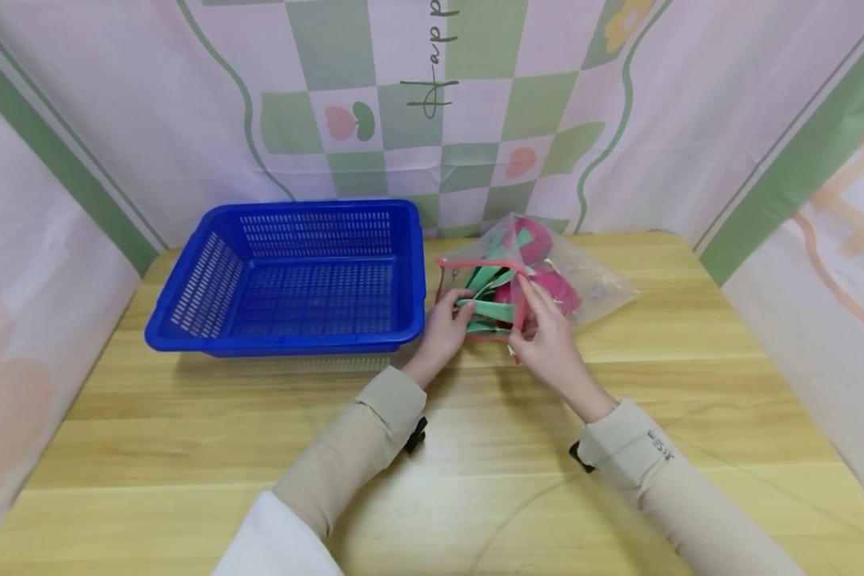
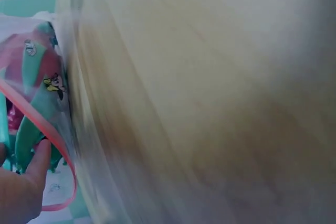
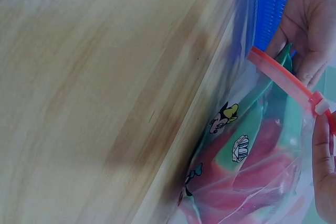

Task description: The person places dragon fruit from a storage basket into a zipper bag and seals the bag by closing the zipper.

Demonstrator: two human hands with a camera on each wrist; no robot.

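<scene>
Left hand (image 1: 442,330) pinches a green leaf (image 1: 493,310) at the mouth of a clear zip bag (image 1: 605,292), while the right hand (image 1: 553,352) grips its red zip edge (image 3: 286,80) at the far right of a wooden table (image 1: 115,448). Pink, dragon-fruit-like pieces (image 1: 533,240) fill the bag; just to its left sits a blue plastic basket (image 1: 281,346). Should the right hand's hold slacken, the mouth could sag and snag leaves; a leaf-only pinch might slip under the piece's weight.

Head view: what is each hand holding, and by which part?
Left hand pinches a pink-and-green item by a green, leaf-like tip; right hand grips the clear bag by its red rim.
</scene>
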